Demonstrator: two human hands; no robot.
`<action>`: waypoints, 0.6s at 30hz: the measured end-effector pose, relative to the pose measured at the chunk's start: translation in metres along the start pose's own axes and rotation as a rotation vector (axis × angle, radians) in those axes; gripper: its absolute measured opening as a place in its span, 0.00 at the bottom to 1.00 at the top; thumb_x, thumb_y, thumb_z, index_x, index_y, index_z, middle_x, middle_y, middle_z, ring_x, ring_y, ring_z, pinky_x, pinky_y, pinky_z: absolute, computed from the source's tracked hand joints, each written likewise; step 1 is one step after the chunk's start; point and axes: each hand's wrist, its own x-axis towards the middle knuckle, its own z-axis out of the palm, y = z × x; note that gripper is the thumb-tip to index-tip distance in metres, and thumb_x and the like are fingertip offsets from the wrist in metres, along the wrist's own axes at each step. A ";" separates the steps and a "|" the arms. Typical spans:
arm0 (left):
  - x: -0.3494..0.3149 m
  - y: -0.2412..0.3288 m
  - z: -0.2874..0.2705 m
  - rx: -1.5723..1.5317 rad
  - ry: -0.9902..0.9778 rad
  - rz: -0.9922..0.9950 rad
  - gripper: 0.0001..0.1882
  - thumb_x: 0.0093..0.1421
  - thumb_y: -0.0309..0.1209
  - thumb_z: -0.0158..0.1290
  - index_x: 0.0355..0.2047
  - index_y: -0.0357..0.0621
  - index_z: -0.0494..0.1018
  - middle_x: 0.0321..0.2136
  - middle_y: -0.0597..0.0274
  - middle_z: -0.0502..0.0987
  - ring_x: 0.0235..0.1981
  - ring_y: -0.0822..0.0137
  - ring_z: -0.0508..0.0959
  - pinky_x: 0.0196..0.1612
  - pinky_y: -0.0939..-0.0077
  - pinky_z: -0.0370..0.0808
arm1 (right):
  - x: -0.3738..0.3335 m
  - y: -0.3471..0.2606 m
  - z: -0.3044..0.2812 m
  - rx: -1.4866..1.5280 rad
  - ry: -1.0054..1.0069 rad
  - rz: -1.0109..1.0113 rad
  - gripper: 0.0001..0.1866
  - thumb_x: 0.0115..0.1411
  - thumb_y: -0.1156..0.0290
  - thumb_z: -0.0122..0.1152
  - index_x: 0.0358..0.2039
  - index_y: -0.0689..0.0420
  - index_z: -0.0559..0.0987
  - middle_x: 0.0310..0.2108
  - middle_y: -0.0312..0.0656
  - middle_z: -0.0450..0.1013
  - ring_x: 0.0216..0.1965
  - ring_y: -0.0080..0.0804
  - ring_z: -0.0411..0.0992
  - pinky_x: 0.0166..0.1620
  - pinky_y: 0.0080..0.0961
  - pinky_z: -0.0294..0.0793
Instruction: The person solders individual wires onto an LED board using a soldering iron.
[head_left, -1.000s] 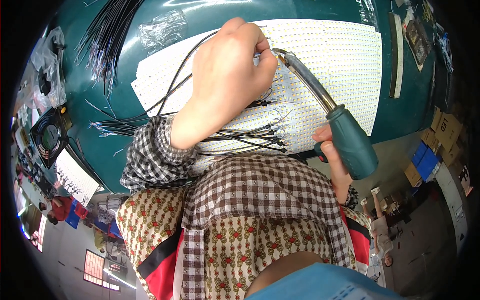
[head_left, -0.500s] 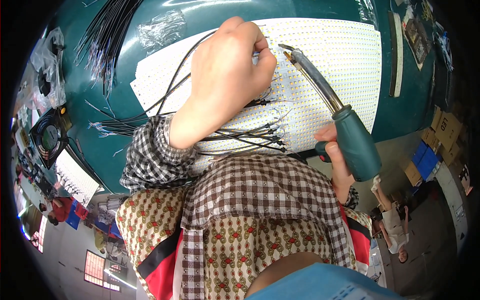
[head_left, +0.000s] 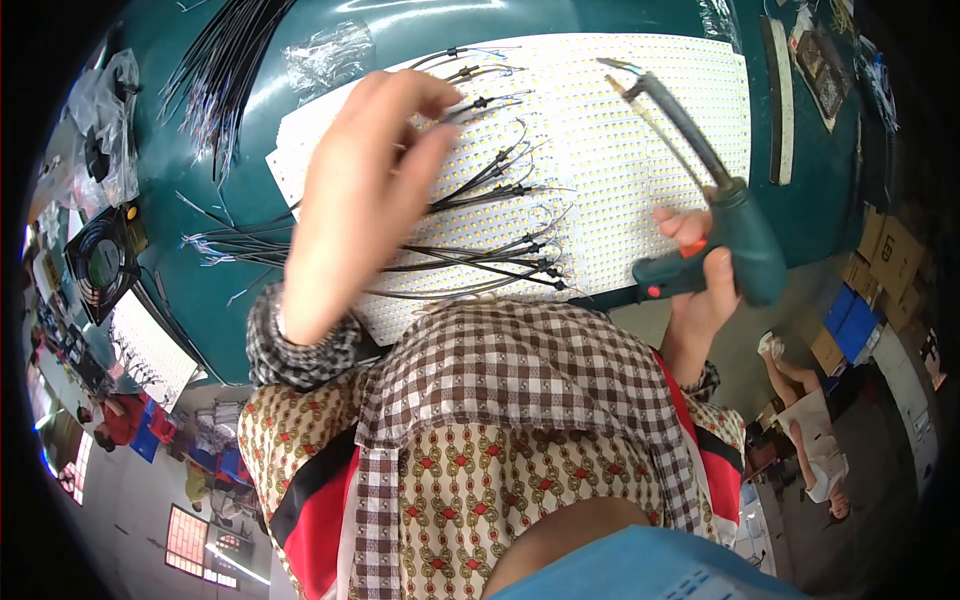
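My right hand (head_left: 700, 290) grips a green pistol-shaped soldering gun (head_left: 750, 240), its long metal tip and feed tube pointing up and left above the panel. Somewhat blurred, my left hand (head_left: 360, 185) is over the left part of the white LED panel (head_left: 650, 130). Its thumb and fingers are apart, beside a black cable (head_left: 480, 103) that passes under them. Several more black cables (head_left: 480, 255) with thin bare wire ends lie across the panel, their ends near its middle. The panel is covered in rows of small yellowish squares.
A bundle of black wires (head_left: 225, 70) and a clear plastic packet (head_left: 325, 55) lie at the far left of the green table (head_left: 165, 160). A small fan (head_left: 100, 262) stands at the left edge. A long bar (head_left: 778, 100) lies right of the panel. People are in the background.
My left hand has moved left and its fingers have spread, uncovering cable ends on the panel. The soldering gun has moved up and right, away from those ends.
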 end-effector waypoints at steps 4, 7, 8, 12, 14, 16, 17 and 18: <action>0.011 -0.042 -0.033 -0.089 0.002 -0.148 0.06 0.60 0.24 0.58 0.38 0.39 0.78 0.26 0.64 0.79 0.25 0.78 0.72 0.30 0.84 0.70 | 0.009 0.025 -0.022 0.334 -0.015 0.016 0.32 0.66 0.54 0.56 0.60 0.66 0.65 0.33 0.41 0.73 0.39 0.38 0.75 0.66 0.59 0.58; 0.013 -0.039 -0.038 0.488 0.300 0.172 0.06 0.58 0.24 0.58 0.37 0.41 0.78 0.34 0.60 0.79 0.32 0.61 0.79 0.34 0.71 0.75 | 0.003 0.028 -0.020 0.356 -0.059 0.016 0.33 0.66 0.52 0.55 0.61 0.65 0.65 0.32 0.40 0.72 0.39 0.36 0.74 0.67 0.59 0.57; 0.010 -0.031 -0.035 0.542 0.339 0.252 0.06 0.59 0.25 0.59 0.37 0.40 0.78 0.37 0.57 0.79 0.36 0.61 0.80 0.39 0.71 0.75 | 0.001 0.029 -0.018 0.316 -0.039 0.014 0.33 0.66 0.51 0.55 0.61 0.65 0.65 0.32 0.40 0.72 0.38 0.35 0.74 0.66 0.59 0.57; 0.004 0.013 0.017 0.283 0.069 0.146 0.09 0.57 0.28 0.63 0.37 0.39 0.77 0.33 0.58 0.81 0.34 0.65 0.82 0.39 0.74 0.77 | 0.002 0.030 -0.018 0.328 -0.001 0.023 0.34 0.68 0.49 0.51 0.61 0.66 0.65 0.32 0.37 0.69 0.40 0.32 0.70 0.68 0.57 0.56; 0.011 0.011 0.025 0.264 -0.057 0.023 0.10 0.57 0.28 0.63 0.36 0.38 0.77 0.30 0.60 0.81 0.32 0.67 0.82 0.37 0.75 0.78 | 0.001 0.029 -0.017 0.345 -0.009 0.033 0.34 0.68 0.49 0.51 0.61 0.66 0.66 0.32 0.37 0.69 0.40 0.32 0.70 0.68 0.56 0.56; 0.011 0.002 0.031 0.002 -0.068 -0.118 0.09 0.54 0.31 0.62 0.32 0.40 0.77 0.29 0.54 0.80 0.31 0.54 0.81 0.33 0.64 0.76 | 0.000 0.030 -0.015 0.357 0.005 0.042 0.33 0.68 0.49 0.51 0.61 0.66 0.66 0.32 0.37 0.69 0.41 0.33 0.70 0.67 0.56 0.57; 0.011 0.001 0.032 0.002 -0.070 -0.117 0.09 0.54 0.31 0.62 0.32 0.40 0.77 0.29 0.54 0.80 0.31 0.54 0.81 0.33 0.64 0.76 | 0.002 0.031 -0.014 0.322 -0.007 0.029 0.33 0.69 0.49 0.51 0.61 0.65 0.66 0.33 0.37 0.69 0.41 0.33 0.71 0.67 0.56 0.58; 0.010 0.002 0.032 0.012 -0.078 -0.119 0.08 0.54 0.30 0.61 0.31 0.39 0.77 0.28 0.54 0.79 0.31 0.54 0.81 0.33 0.64 0.76 | 0.002 0.030 -0.014 0.287 -0.019 0.019 0.33 0.69 0.50 0.51 0.61 0.65 0.66 0.33 0.37 0.69 0.41 0.33 0.71 0.67 0.55 0.58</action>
